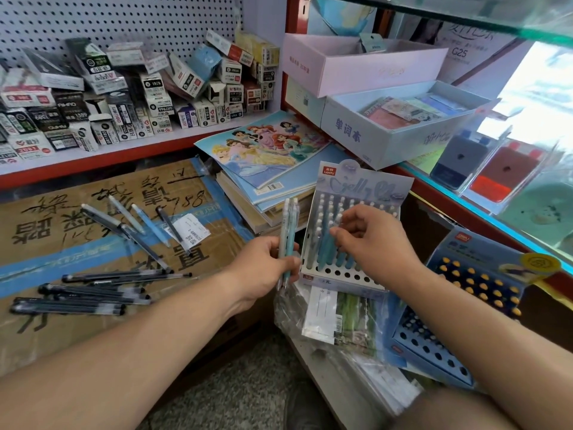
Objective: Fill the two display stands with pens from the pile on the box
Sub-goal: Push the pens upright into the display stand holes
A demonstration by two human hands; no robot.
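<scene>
My left hand (266, 268) grips 2 pale pens (288, 231) upright, mid-barrel. My right hand (375, 246) pinches seated pen (326, 252) in pale stand (366, 184). Pens likely light, stiff, slick: hold barrel, not clip. Pile (93, 293) lies on box (77, 336).

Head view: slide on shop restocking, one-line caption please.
Left hand holds two pale pens while right hand pinches a blue pen in the light display stand; dark pens wait on the box.
</scene>
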